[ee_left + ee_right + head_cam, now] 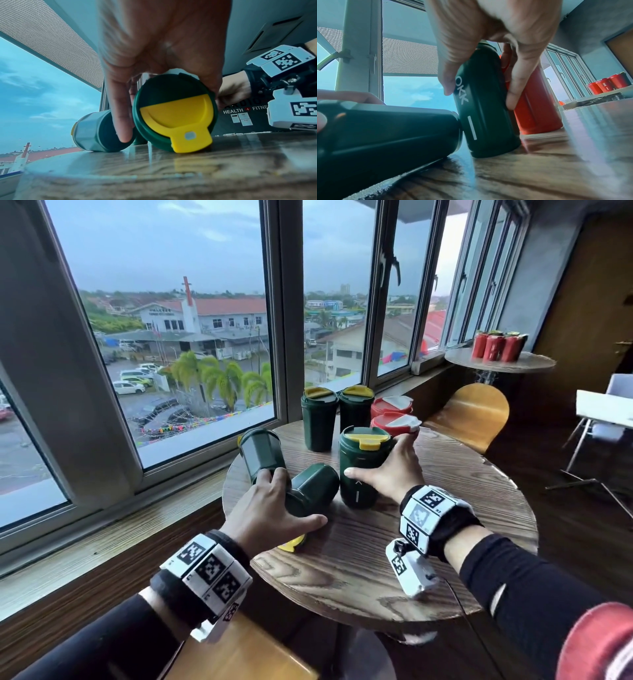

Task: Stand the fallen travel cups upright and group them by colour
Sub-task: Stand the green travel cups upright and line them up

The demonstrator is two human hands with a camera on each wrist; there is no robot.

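Observation:
On the round wooden table (394, 559) my left hand (294, 498) grips a dark green travel cup (313, 484) that lies on its side, yellow lid (175, 119) toward me. A second green cup (260, 451) lies further left, base toward me. My right hand (376, 460) holds an upright green cup (359, 470), thumb on its front and fingers behind it; this cup (484, 121) touches the base of the lying one (385, 128). Two more green cups (318, 421) stand at the back. Two red cups (392, 414) stand beside them on the right.
The window sill (102, 529) runs along the table's left and far sides. A wooden chair (472, 412) stands behind the table on the right. A second small round table (534, 362) in the far corner carries several red cups (496, 347).

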